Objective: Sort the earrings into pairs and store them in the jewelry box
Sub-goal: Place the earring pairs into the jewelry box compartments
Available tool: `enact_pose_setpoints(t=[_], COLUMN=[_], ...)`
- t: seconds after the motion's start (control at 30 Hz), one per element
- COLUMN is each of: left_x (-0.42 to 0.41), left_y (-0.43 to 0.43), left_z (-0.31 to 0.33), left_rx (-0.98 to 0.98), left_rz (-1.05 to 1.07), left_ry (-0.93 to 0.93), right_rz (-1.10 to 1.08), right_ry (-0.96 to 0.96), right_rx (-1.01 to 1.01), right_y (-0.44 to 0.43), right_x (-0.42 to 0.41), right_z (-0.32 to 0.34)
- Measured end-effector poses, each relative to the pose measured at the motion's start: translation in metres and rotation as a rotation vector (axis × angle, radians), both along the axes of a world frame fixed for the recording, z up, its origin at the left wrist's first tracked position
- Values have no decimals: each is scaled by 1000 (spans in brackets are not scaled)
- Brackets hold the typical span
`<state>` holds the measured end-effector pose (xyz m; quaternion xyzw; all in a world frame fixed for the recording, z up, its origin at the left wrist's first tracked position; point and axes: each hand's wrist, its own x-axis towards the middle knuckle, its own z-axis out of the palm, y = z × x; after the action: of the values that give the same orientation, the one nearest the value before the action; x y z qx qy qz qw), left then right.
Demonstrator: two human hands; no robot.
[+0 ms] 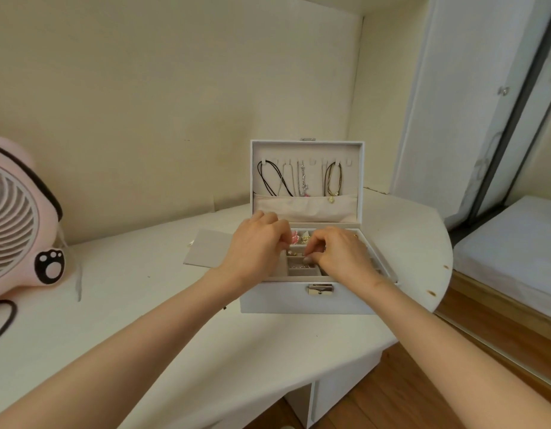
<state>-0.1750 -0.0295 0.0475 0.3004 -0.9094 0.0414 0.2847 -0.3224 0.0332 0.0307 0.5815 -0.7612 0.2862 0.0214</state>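
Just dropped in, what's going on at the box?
A person works with both bare hands over the open box on the desk. The left hand and right hand meet over the tray with fingers curled; whether they pinch anything is too small to tell. A few earrings lie in the compartments. Necklaces hang in the lid, and a grey card lies left of the box.

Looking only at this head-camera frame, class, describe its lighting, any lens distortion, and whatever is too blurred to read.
Head view: soft, warm light, no glare or hard shadows; the wide-angle lens bows the table and stretches the forearms toward the corners; the earrings in the jewelry box are small and soft, partly hidden by the left hand and right hand.
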Motion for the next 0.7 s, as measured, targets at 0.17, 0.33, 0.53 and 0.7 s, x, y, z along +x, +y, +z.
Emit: enact_pose_setpoints(t=[0.17, 0.33, 0.53, 0.7], left_x=[25, 60, 110, 140], left_y=[12, 26, 40, 31], left_z=[2, -2, -16, -37], left_rx=[-47, -73, -5, 119], left_rz=[-17, -66, -44, 37], left_ry=[85, 98, 82, -15], right_rz=[-1, 66, 308, 433], right_ry=[-15, -97, -115, -122], right_rx=[-12, -244, -378, -239], right_y=[4, 22, 54, 58], right_x=[1, 12, 53, 80], right_z=[0, -3, -14, -38])
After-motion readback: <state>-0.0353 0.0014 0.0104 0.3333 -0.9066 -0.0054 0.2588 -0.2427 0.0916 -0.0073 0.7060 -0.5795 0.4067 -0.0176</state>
